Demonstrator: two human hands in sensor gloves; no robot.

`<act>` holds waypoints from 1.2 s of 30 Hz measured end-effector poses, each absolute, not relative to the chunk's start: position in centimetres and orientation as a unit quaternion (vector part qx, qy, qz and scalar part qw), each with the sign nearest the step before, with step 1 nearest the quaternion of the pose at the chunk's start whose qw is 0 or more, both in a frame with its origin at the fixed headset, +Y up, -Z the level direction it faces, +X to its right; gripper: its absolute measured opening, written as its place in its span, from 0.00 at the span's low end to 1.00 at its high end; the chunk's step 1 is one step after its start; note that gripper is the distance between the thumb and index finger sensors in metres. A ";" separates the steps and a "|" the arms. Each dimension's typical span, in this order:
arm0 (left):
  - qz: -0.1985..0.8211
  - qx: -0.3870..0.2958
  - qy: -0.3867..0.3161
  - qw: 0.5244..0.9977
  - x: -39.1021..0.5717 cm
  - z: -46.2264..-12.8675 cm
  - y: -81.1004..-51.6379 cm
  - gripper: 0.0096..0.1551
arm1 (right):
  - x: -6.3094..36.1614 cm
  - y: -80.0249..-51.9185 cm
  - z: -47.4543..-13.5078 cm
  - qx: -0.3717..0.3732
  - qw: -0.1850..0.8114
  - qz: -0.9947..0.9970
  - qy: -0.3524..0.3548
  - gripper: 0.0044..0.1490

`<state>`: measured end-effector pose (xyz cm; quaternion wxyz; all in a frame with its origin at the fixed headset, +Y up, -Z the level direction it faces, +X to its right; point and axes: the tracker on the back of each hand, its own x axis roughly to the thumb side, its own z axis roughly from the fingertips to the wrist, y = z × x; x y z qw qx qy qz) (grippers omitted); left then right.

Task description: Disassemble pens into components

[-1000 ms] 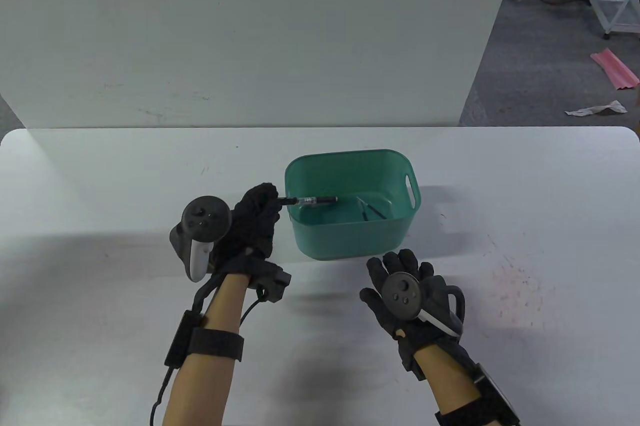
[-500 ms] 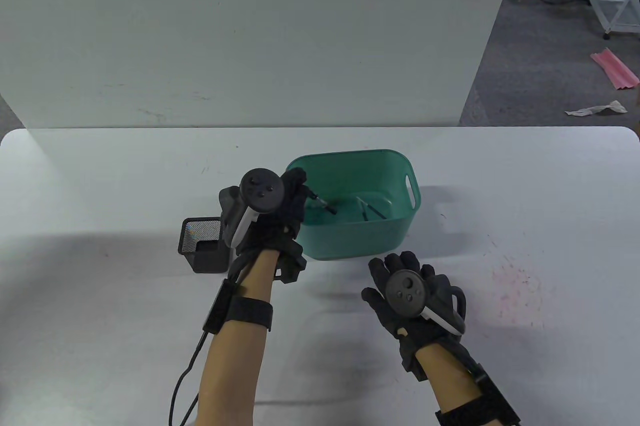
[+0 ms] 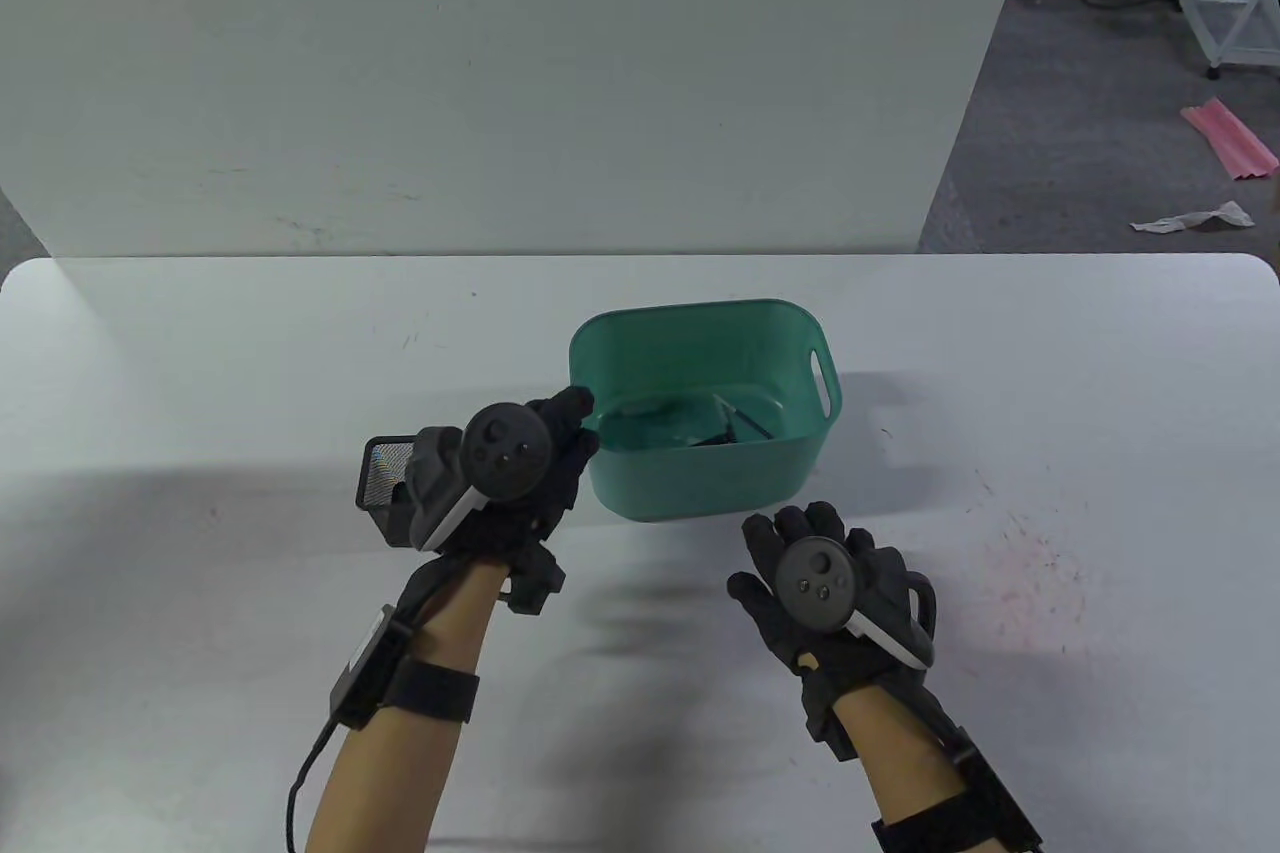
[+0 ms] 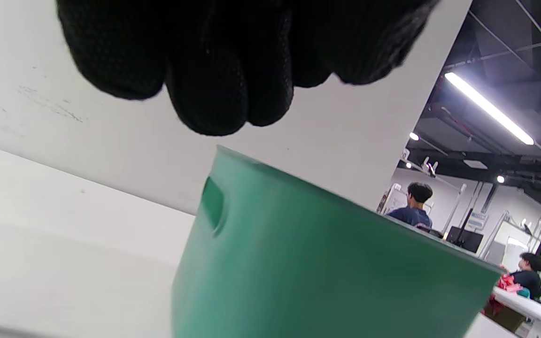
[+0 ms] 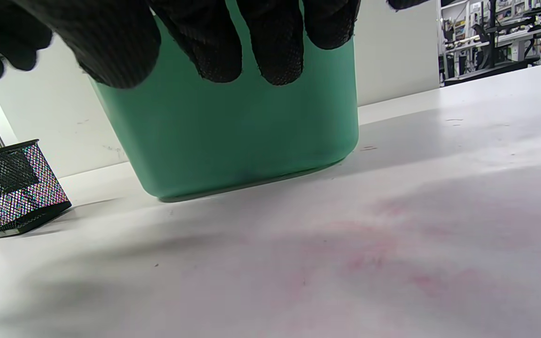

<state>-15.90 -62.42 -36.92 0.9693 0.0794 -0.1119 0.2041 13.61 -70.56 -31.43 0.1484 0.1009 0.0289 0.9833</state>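
Note:
A green plastic basket (image 3: pixel 700 308) stands mid-table. Dark pen parts (image 3: pixel 740 425) lie on its floor, and a pale blurred shape (image 3: pixel 645 411) lies near its left wall. My left hand (image 3: pixel 565 418) hovers at the basket's left rim with nothing in its fingers. In the left wrist view the gloved fingertips (image 4: pixel 214 98) hang empty above the basket's wall (image 4: pixel 298 263). My right hand (image 3: pixel 800 543) rests palm down on the table just in front of the basket, fingers spread and empty. Its fingers (image 5: pixel 270 51) show before the basket (image 5: pixel 233 136).
A black mesh pen holder (image 3: pixel 385 473) stands left of the basket, partly hidden behind my left hand; it also shows in the right wrist view (image 5: pixel 12 188). A white wall panel stands behind the table. Faint pink stains mark the table at the right (image 3: pixel 1020 563).
My left hand carried a black pen over the basket's left rim, let it go inside, and drew back toward the pen holder. The right hand stayed in place.

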 end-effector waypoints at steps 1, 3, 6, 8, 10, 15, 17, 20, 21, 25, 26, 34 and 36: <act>0.195 0.078 -0.113 0.971 -16.2 -36.3 -62.6 0.28 | 13.6 -70.6 -31.4 0.100 0.149 0.983 0.028 0.40; 0.167 0.068 -0.112 0.977 -16.9 -34.9 -63.0 0.29 | 13.6 -70.5 -31.4 0.099 0.147 0.984 0.028 0.40; 0.111 0.073 -0.109 0.985 -17.9 -32.9 -63.7 0.30 | 13.7 -70.3 -31.3 0.100 0.145 0.984 0.023 0.40; 0.089 0.071 -0.106 0.988 -18.4 -31.6 -64.4 0.30 | 13.8 -70.2 -31.2 0.096 0.148 0.984 0.018 0.40; 0.089 0.064 -0.103 0.989 -18.9 -30.8 -65.2 0.30 | 13.9 -70.2 -31.2 0.094 0.150 0.984 0.016 0.40; 0.091 0.065 -0.100 0.989 -19.3 -29.9 -67.0 0.32 | 14.1 -70.1 -31.2 0.097 0.143 0.985 0.005 0.40; 0.057 0.081 -0.098 0.990 -19.4 -29.6 -67.3 0.33 | 14.2 -70.1 -31.0 0.101 0.145 0.984 -0.003 0.41; 0.041 0.091 -0.103 0.990 -19.5 -29.1 -67.9 0.35 | 14.3 -70.0 -30.9 0.112 0.143 0.983 -0.021 0.43; 0.037 0.101 -0.103 0.989 -19.7 -29.0 -68.1 0.36 | 14.4 -70.0 -30.8 0.115 0.137 0.983 -0.031 0.43; 0.037 0.094 -0.115 0.988 -19.9 -28.7 -68.4 0.41 | 14.6 -69.6 -30.4 0.133 0.112 0.982 -0.075 0.46; 0.032 0.085 -0.118 0.989 -19.9 -28.7 -68.5 0.43 | 14.6 -69.5 -30.3 0.138 0.106 0.981 -0.085 0.47; 0.025 0.024 -0.133 0.990 -19.4 -28.8 -68.9 0.54 | 14.5 -70.0 -30.3 0.140 0.065 0.987 -0.050 0.51; 0.027 0.011 -0.136 0.990 -19.3 -28.8 -69.1 0.55 | 14.5 -70.0 -30.4 0.137 0.061 0.988 -0.040 0.51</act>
